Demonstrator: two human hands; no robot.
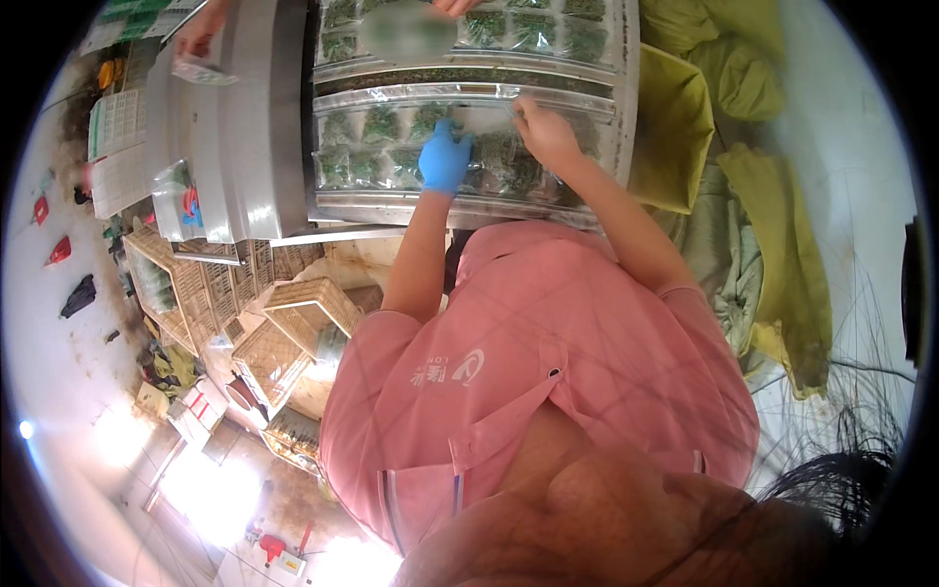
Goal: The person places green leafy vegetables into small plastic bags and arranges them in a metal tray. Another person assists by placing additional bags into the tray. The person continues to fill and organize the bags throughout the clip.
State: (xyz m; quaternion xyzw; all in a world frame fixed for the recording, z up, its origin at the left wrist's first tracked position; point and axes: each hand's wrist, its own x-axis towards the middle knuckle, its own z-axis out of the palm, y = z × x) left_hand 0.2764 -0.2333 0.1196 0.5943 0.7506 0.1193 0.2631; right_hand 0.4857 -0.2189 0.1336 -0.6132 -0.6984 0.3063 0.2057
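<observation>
My left hand (445, 161), in a blue glove, is bent over the near rows of film pockets. Its fingers are drawn together at a pocket of green leafy plant (430, 121); whatever they pinch is too small to make out. To its right, my bare right hand (546, 134) is closed near the metal crossbar (460, 92). Its fingertips press together, and what lies between them is hidden. Under and between both hands, clear plastic film covers more leafy portions (509, 171) in the metal-framed bed of a machine.
Another person's hand (199, 37) holds a small flat piece at upper left; more fingers (455, 6) show at the top. A sloped steel cover (225, 127) stands left. Yellow-green cloth (670, 127) hangs right. Woven crates (293, 323) stand on the floor at lower left.
</observation>
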